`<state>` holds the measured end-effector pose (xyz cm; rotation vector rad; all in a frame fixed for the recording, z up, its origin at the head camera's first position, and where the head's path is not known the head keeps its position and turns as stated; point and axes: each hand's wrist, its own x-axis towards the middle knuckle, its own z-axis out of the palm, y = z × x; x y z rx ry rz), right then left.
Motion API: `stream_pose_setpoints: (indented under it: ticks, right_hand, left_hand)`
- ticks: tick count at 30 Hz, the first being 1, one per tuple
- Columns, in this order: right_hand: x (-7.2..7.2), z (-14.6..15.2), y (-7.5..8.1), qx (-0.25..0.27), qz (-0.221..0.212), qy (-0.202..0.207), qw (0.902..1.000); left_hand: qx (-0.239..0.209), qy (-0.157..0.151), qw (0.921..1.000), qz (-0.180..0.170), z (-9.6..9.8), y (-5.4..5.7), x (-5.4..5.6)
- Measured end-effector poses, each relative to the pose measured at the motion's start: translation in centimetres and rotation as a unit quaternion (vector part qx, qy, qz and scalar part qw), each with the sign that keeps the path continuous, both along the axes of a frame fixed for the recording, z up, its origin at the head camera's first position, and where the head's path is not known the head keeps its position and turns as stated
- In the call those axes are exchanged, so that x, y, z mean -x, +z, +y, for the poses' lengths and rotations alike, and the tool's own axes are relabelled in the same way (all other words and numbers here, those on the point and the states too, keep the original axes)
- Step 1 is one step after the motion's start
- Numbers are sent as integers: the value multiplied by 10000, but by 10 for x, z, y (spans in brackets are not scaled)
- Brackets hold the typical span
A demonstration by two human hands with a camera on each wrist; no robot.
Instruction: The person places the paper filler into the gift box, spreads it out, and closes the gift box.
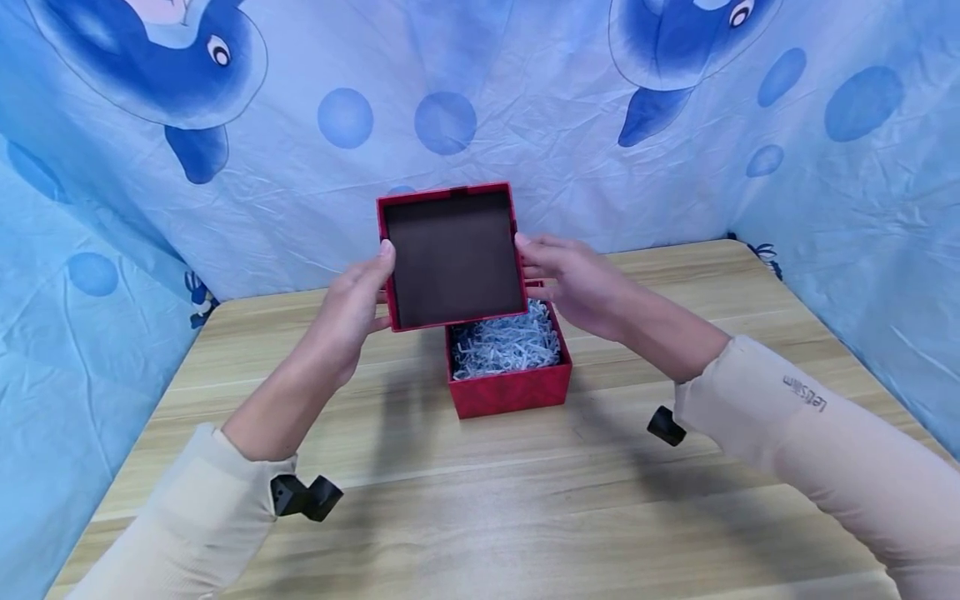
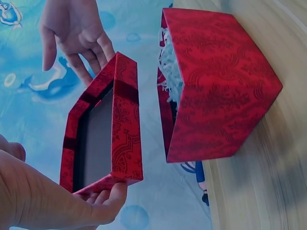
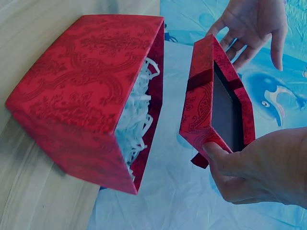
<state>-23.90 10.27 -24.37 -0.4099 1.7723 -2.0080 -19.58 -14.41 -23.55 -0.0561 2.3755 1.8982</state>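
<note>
A red box lid (image 1: 456, 257) is held up between both hands, its dark brown inside facing the head camera. At the lid's left side is my left hand (image 1: 351, 304), its thumb along the rim and other fingertips showing below and behind. The right hand (image 1: 581, 283) grips the opposite side, with its thumb at the edge. A dark red ribbon band (image 2: 125, 91) crosses the lid's patterned side wall. Beneath and behind the lid, the red box (image 1: 513, 392) stands open on the table, filled with pale blue shredded paper (image 1: 510, 342). The lid covers its far left part in the head view.
The wood-grain table (image 1: 480, 517) carries the box near its middle. A blue cloth (image 1: 292, 200) with dolphins and dots hangs behind and along both sides. Small black cameras (image 1: 303, 497) stick out at the cuffs of the light sleeves (image 1: 202, 517).
</note>
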Motion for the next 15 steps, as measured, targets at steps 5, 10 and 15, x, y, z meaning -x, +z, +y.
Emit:
stream_pose_setpoints:
  ticks: [5, 10, 15]
  right_hand:
    - [-2, 12, -1, -23, 10, -103, 9999]
    - [-3, 22, -2, -100, 5, -217, 9997]
    - [-2, 28, -2, 72, 129, -325, 9994]
  left_hand:
    - [-2, -108, 9999, -11, 7, 0, 1]
    - [-101, -187, 9998, 11, 14, 0, 3]
    - [-222, -274, 9992, 169, 18, -1, 5]
